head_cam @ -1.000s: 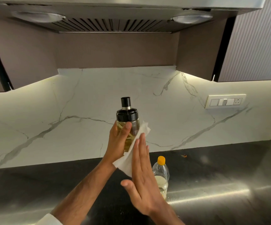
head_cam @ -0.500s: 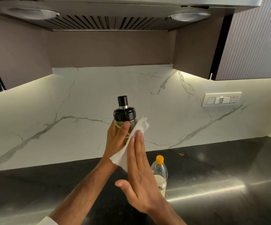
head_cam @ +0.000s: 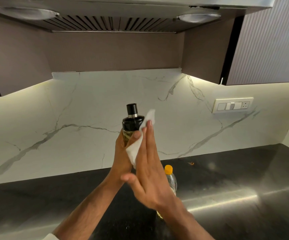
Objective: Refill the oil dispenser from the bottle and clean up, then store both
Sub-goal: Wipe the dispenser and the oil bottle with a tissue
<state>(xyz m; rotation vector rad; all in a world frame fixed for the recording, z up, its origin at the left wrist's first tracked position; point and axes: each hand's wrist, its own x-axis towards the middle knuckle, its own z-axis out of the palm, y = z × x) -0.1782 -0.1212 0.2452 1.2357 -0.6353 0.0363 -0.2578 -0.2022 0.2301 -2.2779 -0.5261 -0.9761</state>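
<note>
My left hand (head_cam: 122, 153) grips the glass oil dispenser (head_cam: 133, 121) and holds it upright in the air above the counter. The dispenser has a black lid and yellow oil inside. My right hand (head_cam: 149, 168) is flat, fingers straight, and presses a white paper towel (head_cam: 136, 148) against the dispenser's right side. Behind my right wrist stands the clear oil bottle (head_cam: 172, 181) with its orange cap (head_cam: 168, 168) on, upright on the counter and mostly hidden by my hand.
A dark polished counter (head_cam: 227, 187) runs below a white marble backsplash (head_cam: 71, 118). A range hood (head_cam: 114, 19) hangs overhead, with cabinets (head_cam: 270, 40) at the upper right. A switch plate (head_cam: 233, 105) is on the wall to the right.
My right hand has slid the paper towel up along the dispenser's side, its fingertips now near the black lid. The dispenser stays in my left hand.
</note>
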